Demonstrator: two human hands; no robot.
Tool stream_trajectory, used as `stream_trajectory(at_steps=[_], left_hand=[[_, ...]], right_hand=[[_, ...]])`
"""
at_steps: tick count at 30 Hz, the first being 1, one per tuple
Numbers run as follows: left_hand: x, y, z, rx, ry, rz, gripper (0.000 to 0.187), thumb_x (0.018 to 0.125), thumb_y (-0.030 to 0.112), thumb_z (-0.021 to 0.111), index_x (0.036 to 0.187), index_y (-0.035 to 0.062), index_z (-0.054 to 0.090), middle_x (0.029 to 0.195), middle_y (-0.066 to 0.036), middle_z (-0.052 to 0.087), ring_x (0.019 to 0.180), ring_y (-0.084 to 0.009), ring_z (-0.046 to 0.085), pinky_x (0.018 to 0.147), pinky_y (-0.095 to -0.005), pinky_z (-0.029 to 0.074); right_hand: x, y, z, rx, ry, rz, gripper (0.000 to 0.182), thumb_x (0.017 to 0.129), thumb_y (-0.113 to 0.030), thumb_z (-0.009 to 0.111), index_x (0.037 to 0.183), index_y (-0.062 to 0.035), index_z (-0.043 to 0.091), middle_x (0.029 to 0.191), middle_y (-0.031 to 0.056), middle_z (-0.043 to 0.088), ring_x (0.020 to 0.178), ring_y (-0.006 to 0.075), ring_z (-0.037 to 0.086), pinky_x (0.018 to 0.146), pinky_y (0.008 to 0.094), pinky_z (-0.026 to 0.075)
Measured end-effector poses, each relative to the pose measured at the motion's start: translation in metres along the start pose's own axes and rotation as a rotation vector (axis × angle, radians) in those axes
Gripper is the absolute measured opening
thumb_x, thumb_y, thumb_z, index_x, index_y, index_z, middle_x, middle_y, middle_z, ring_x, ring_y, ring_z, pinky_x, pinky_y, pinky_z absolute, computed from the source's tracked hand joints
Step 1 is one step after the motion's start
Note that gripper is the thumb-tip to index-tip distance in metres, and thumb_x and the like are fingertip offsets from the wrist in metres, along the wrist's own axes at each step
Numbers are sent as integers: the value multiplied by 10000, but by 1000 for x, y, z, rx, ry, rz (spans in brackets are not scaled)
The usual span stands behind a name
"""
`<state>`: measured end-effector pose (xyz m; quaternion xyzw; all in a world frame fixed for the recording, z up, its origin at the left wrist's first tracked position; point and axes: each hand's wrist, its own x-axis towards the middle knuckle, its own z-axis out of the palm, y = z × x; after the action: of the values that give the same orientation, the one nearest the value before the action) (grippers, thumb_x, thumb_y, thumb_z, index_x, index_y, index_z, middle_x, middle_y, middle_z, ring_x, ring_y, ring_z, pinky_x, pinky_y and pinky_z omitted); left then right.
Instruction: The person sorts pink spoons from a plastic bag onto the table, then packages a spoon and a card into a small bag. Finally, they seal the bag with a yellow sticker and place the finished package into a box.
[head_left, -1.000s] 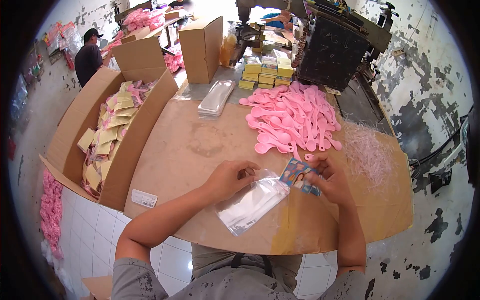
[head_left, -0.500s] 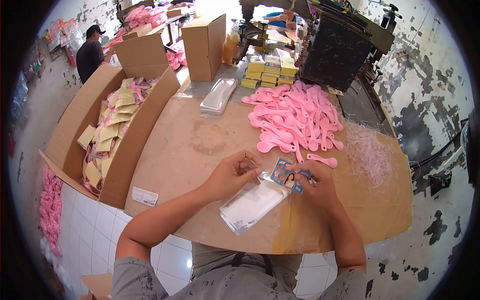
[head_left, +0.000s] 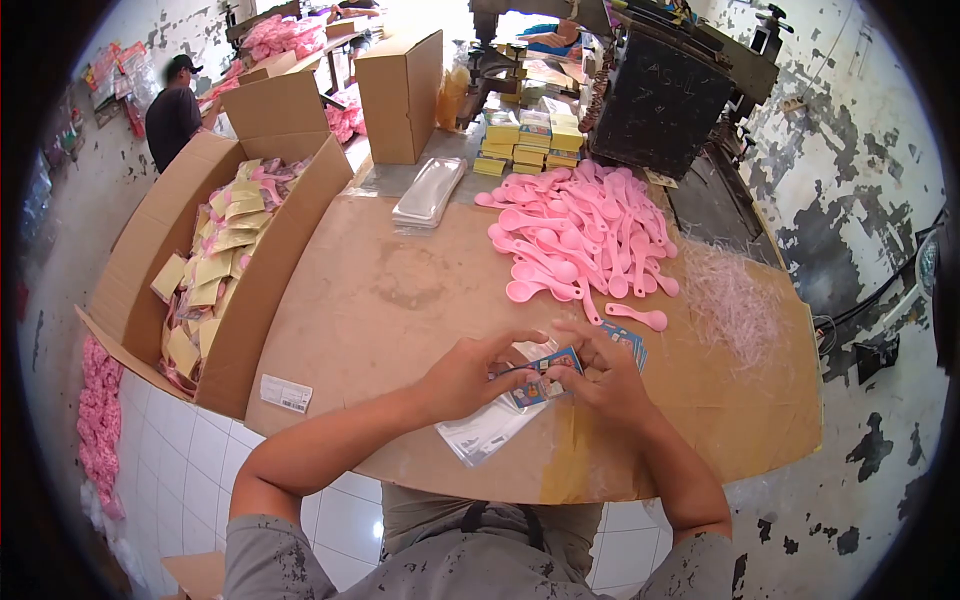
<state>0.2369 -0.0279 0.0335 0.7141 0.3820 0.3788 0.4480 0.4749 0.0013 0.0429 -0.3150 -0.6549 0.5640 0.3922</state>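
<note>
A blue printed card point(head_left: 543, 384) is pinched between both hands over the table. My left hand point(head_left: 468, 376) has its thumb on the card's left end, fingers curled behind. My right hand point(head_left: 606, 382) grips the right end, thumb on the card's face. More blue cards point(head_left: 628, 342) fan out just behind my right hand. Below the hands lie clear plastic bags point(head_left: 482, 432), partly covered by my left hand and the card. A single pink measuring spoon point(head_left: 637, 317) lies beyond my right hand, in front of a large heap of pink spoons point(head_left: 590, 235).
At left, an open carton point(head_left: 235, 330) holds many packed pieces with yellowish cards. Another stack of clear bags point(head_left: 430, 193) lies farther back. Card bundles point(head_left: 533, 140) stand beside a black machine point(head_left: 660, 105). Clear plastic shreds point(head_left: 735, 300) lie at right. A person point(head_left: 173, 115) stands back left.
My right hand has brought a card leftward and down, to my left hand above the bags. Both hands now hold it, and a fan of cards shows behind the right hand.
</note>
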Motion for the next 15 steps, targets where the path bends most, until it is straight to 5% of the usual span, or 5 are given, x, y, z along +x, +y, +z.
stream_trajectory(at_steps=[3,6,9,15], left_hand=[[0,5,0,-89,94,-132,465,1010,33,680,1445,34,516,1041,-144,774,969,-146,749,809,-285,603],[1,-1,-3,-264,136,-101,458,1013,25,671,1443,34,514,1042,-138,764,955,-137,748,784,-261,597],[0,-6,-3,-140,105,-88,448,1019,17,659,1440,33,505,1028,-129,757,931,-123,742,766,-253,592],[4,-7,-5,-381,132,-177,425,1036,60,652,1436,45,509,1044,-121,759,913,-103,727,745,-241,579]], right_hand=[[4,7,-7,37,166,-49,245,953,-58,740,1187,14,727,1028,55,702,921,100,657,762,300,543],[1,7,-17,-219,-40,9,223,948,-62,737,1158,2,693,1082,69,691,978,157,676,839,300,538],[6,-6,-12,-520,-191,-308,149,931,-93,747,1036,9,719,1057,92,693,958,200,685,829,315,536],[22,16,-89,-971,258,-218,220,877,-4,701,1093,-22,740,1122,125,694,1034,287,683,902,417,537]])
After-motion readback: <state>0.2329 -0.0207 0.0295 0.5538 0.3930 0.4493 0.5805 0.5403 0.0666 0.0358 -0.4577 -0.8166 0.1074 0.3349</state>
